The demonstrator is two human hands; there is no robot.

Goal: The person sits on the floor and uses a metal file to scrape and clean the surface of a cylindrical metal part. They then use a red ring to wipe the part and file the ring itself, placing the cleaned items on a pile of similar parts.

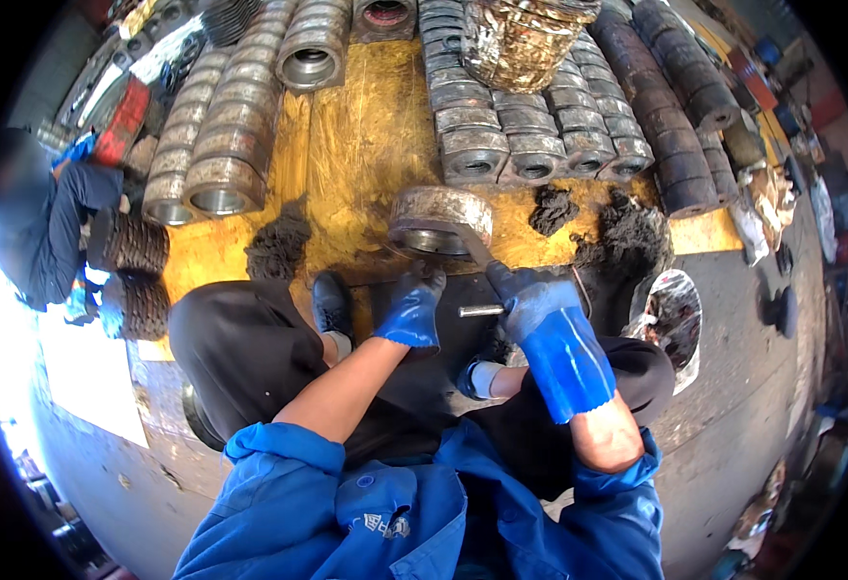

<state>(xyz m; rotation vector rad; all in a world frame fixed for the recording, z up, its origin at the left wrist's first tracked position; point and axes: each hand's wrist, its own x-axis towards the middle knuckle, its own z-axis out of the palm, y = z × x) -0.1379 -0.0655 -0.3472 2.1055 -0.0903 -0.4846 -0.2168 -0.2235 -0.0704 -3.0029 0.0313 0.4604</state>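
Note:
My left hand (414, 307), in a blue rubber glove with dark fingers, is closed at the near lower rim of a thick, grimy metal ring (440, 215). The ring's bore faces me at the front edge of the yellow worktop. In my right hand (547, 314), gloved the same way, is a flat-bladed scraper (472, 246). Its blade reaches up and left to the ring's front face, hiding part of the rim. A short, bright metal rod (481, 310) sticks out left of the right glove; I cannot tell whether it is held.
Rows of similar rings (530, 140) lie along the yellow worktop (358, 126), with more at left (235, 145). Dark sludge heaps (279, 242) flank the work spot. A dirty bucket (521, 43) stands on the rings. At far left, another person (52, 217) sits beside ribbed metal parts.

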